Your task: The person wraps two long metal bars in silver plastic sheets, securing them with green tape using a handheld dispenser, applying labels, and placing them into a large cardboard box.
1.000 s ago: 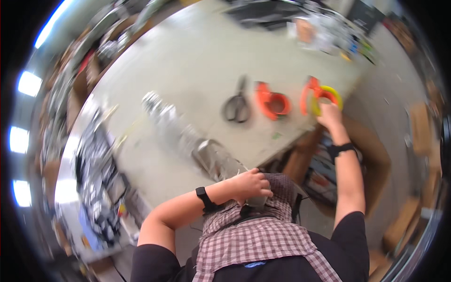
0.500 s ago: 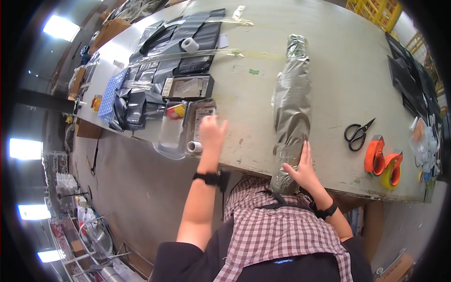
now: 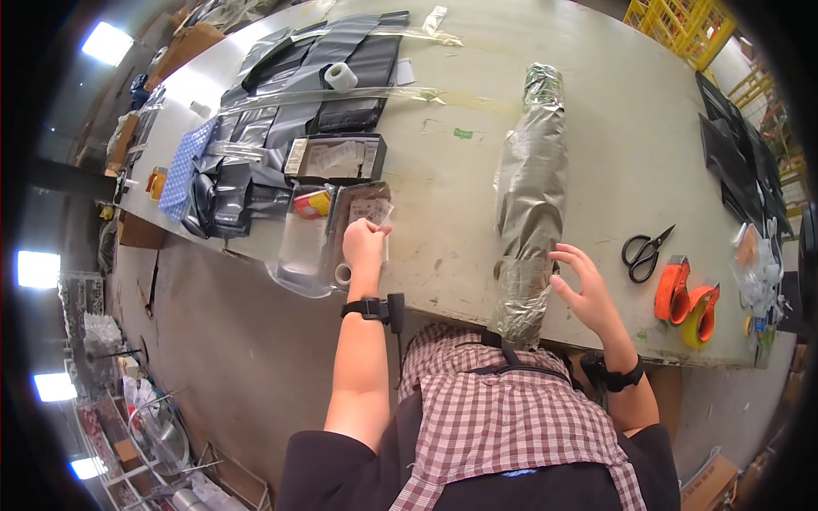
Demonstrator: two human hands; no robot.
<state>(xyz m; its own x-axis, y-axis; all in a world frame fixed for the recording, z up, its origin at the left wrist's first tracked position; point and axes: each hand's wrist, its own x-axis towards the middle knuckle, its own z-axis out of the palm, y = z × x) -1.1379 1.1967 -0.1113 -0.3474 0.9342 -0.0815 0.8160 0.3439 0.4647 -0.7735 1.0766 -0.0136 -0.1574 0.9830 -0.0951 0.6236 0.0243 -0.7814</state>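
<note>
A long bundle wrapped in silvery foil (image 3: 532, 187) lies on the table, its near end at my apron. Beside its near right side, my right hand (image 3: 590, 294) is raised with fingers apart and holds nothing. On the left, my left hand (image 3: 365, 247) reaches over the clear plastic tray (image 3: 305, 255) at the table edge. Its fingers are pinched at the lower edge of a white printed label (image 3: 372, 209), which looks tilted. A small white tape roll (image 3: 343, 274) sits by that wrist, partly hidden. A red and yellow packet (image 3: 313, 203) is in the tray.
Black-handled scissors (image 3: 644, 254), an orange tape dispenser (image 3: 672, 289) and a yellow one (image 3: 700, 317) lie to the right. Stacked dark plastic bags (image 3: 290, 94), a white roll (image 3: 342, 77) and an open black box (image 3: 373, 159) are at left. Black sheets (image 3: 733, 157) hang at the far right.
My right hand has come off the foil bundle and moved slightly right. My left hand has come down, its fingers pinching at the label, which now sits at a different angle.
</note>
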